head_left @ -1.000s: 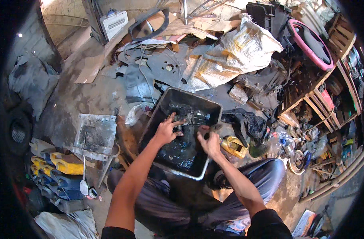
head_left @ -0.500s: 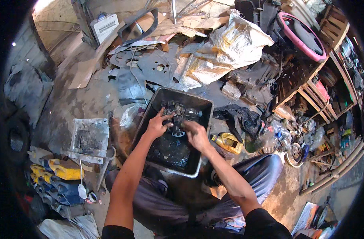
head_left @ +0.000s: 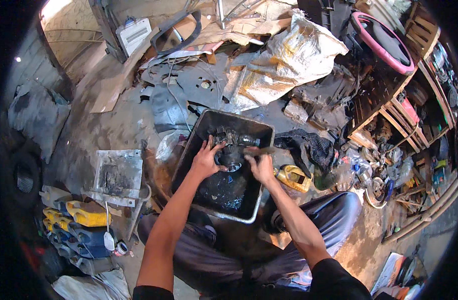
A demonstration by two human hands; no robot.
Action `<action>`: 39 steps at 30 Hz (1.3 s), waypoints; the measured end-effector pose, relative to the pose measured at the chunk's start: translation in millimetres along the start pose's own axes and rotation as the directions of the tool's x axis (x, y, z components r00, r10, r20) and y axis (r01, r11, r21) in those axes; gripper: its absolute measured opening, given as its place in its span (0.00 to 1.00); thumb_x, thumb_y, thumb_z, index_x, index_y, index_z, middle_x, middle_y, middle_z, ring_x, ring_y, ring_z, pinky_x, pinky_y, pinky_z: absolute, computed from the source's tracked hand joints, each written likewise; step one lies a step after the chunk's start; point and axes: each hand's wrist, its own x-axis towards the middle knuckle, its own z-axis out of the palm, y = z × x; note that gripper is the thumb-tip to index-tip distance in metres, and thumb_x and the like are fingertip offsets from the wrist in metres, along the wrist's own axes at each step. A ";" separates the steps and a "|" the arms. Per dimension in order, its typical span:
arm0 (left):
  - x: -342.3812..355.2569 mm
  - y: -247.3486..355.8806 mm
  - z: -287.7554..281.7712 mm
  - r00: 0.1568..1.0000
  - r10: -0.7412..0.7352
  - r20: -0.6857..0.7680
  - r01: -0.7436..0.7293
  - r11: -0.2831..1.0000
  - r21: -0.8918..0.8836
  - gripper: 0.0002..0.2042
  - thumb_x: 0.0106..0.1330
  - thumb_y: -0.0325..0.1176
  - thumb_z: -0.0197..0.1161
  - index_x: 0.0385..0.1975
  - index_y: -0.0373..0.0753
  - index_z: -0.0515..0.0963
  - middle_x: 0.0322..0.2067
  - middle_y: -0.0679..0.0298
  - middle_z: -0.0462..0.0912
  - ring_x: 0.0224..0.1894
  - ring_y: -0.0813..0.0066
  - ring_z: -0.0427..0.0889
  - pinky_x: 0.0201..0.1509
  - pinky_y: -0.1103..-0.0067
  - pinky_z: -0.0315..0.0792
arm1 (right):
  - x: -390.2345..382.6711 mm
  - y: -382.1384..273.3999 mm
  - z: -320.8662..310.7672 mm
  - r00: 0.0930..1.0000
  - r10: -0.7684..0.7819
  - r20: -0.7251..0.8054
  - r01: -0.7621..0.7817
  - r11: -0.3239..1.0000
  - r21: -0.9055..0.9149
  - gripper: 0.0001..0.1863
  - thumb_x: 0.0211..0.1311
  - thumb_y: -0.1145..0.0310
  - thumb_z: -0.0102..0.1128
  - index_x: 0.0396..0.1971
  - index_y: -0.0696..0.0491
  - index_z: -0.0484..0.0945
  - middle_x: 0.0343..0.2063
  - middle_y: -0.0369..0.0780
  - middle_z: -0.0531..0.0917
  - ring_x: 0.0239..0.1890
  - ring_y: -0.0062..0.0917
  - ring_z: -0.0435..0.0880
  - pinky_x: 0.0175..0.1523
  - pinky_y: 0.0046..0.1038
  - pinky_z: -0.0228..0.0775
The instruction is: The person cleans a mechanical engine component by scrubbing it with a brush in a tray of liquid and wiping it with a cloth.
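A black plastic tub (head_left: pixel 185 172) lies between my knees with dark, wet liquid in its bottom. Inside it is a greasy dark metal machine part (head_left: pixel 232 154) with a round, shiny ring at its near end. My left hand (head_left: pixel 207 158) grips the left side of this part, thumb and fingers around it. Across the part, my right hand (head_left: pixel 262 168) is closed in a fist. A blurred brownish, stick-like thing shows above its knuckles; its kind is unclear. A clear plastic bottle (head_left: pixel 248 140) lies beside the part at the tub's far right.
A yellow cut-open jug (head_left: pixel 294 178) and a black cloth (head_left: pixel 309 148) sit right of the tub. To the left are a dirty metal tray (head_left: pixel 118 175) and several yellow and blue jugs (head_left: pixel 89 214). Beyond lies a white sack (head_left: pixel 294 60); a wooden crate (head_left: pixel 389 122) stands at right.
My right hand has shifted slightly right and down beside the part, and the stick-like thing now shows above it. My left hand stays on the part. The whole view has shifted a little.
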 end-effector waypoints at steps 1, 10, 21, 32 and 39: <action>-5.1 -4.8 1.3 1.000 0.012 -0.020 -0.013 1.000 -0.008 0.48 0.36 0.52 0.78 0.64 0.65 0.62 0.68 0.45 0.51 0.66 0.39 0.58 0.65 0.62 0.64 | -13.7 -14.5 1.7 0.997 -0.065 0.027 0.065 0.998 0.008 0.09 0.57 0.76 0.59 0.38 0.59 0.81 0.37 0.48 0.84 0.43 0.41 0.83 0.48 0.34 0.73; 0.8 -9.7 2.8 0.999 0.029 -0.036 -0.030 0.999 -0.022 0.49 0.34 0.52 0.78 0.64 0.65 0.63 0.68 0.44 0.51 0.66 0.39 0.58 0.66 0.62 0.63 | 4.0 -8.1 18.1 0.976 0.125 -0.179 -0.141 0.987 -0.082 0.13 0.55 0.69 0.63 0.31 0.65 0.77 0.29 0.55 0.82 0.36 0.50 0.81 0.41 0.41 0.72; 7.4 4.8 -3.8 0.999 -0.028 0.023 0.029 0.999 -0.027 0.48 0.34 0.52 0.78 0.64 0.67 0.62 0.69 0.47 0.50 0.68 0.45 0.56 0.68 0.64 0.61 | -9.8 12.1 6.4 0.984 -0.050 -0.172 0.029 0.992 -0.119 0.11 0.56 0.71 0.63 0.34 0.63 0.77 0.33 0.56 0.80 0.40 0.52 0.79 0.44 0.42 0.71; 5.5 1.9 4.7 1.000 -0.029 0.001 0.030 0.998 -0.052 0.50 0.32 0.49 0.79 0.63 0.68 0.63 0.69 0.47 0.51 0.67 0.42 0.57 0.66 0.63 0.62 | -6.8 19.4 10.6 0.994 0.066 -0.085 -0.082 0.977 -0.198 0.10 0.58 0.77 0.57 0.39 0.60 0.77 0.33 0.51 0.82 0.38 0.43 0.82 0.44 0.34 0.72; 1.3 -7.4 10.2 0.998 0.018 -0.065 -0.023 0.997 -0.068 0.47 0.33 0.48 0.79 0.62 0.63 0.66 0.68 0.45 0.51 0.67 0.42 0.57 0.67 0.62 0.61 | 14.1 -18.7 31.1 0.957 -0.146 -0.250 0.138 0.989 -0.051 0.10 0.59 0.74 0.58 0.38 0.63 0.77 0.35 0.54 0.81 0.39 0.46 0.82 0.44 0.36 0.74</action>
